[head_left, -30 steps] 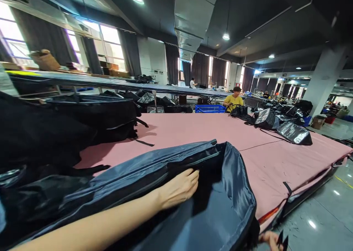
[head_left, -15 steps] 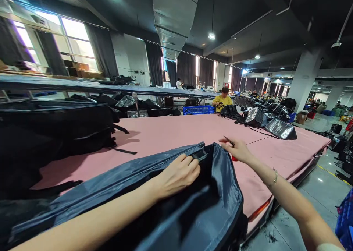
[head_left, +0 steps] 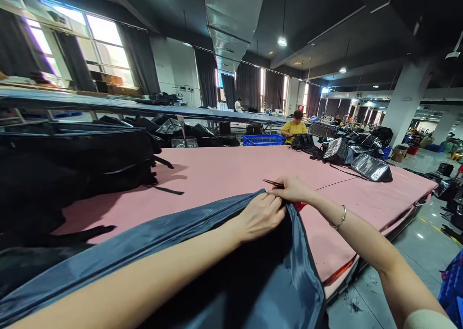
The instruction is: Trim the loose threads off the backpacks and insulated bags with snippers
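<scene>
A large blue-grey fabric bag (head_left: 152,237) lies open on the pink table (head_left: 224,170), its shiny lining facing me. My left hand (head_left: 261,216) is closed on the bag's top corner edge. Touching it from the right, my right hand (head_left: 293,189) grips small red-handled thread snips (head_left: 273,183), their dark blades pointing left just above that same corner. A bracelet sits on my right wrist.
A stack of black bags (head_left: 83,160) fills the table's left side. At the far end a person in a yellow shirt (head_left: 295,128) works beside shiny black bags (head_left: 371,167). A blue crate (head_left: 263,140) stands behind the table. The floor (head_left: 415,242) drops off right.
My right hand rose from below the table edge with the snips and moved left to meet my left hand. My left hand shifted from inside the bag to pinch its corner edge.
</scene>
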The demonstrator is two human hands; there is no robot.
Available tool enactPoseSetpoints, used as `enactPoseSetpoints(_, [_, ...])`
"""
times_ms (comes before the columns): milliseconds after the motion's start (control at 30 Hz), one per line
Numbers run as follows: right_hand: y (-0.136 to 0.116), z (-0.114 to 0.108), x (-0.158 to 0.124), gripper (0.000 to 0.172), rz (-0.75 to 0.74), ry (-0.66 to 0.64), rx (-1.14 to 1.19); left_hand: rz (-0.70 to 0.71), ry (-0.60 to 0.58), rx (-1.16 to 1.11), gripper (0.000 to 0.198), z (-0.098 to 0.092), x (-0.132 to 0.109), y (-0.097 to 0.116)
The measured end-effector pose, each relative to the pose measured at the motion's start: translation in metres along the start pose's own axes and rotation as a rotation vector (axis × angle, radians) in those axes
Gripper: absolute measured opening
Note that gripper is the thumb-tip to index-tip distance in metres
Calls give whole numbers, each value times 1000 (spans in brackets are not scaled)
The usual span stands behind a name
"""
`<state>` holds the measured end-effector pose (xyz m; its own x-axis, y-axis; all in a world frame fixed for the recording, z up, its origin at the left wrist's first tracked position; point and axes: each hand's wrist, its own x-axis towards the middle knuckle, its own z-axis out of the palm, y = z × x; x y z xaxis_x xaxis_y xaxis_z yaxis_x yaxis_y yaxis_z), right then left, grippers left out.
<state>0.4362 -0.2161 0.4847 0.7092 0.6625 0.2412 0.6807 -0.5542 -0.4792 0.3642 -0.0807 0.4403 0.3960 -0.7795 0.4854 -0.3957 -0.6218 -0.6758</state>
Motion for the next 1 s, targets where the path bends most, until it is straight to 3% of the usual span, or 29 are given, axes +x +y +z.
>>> enactPoseSetpoints(167, [18, 7, 18, 22, 97, 34, -19, -162, -160, 10, 15, 6, -12, 0])
enactPoseSetpoints(467, [22, 18, 44, 23, 128, 55, -8, -259, -466, -55, 16, -33, -53, -29])
enactPoseSetpoints(633, [24, 18, 44, 23, 149, 62, -13, -289, -541, -104, 35, -40, -54, -26])
enactPoseSetpoints(833, [24, 17, 45, 23, 168, 74, -29, -327, -585, -130, 21, -43, -47, -22])
enactPoseSetpoints(1000, [31, 18, 47, 23, 164, 79, -34, -293, -642, -124, 24, -59, -79, -31])
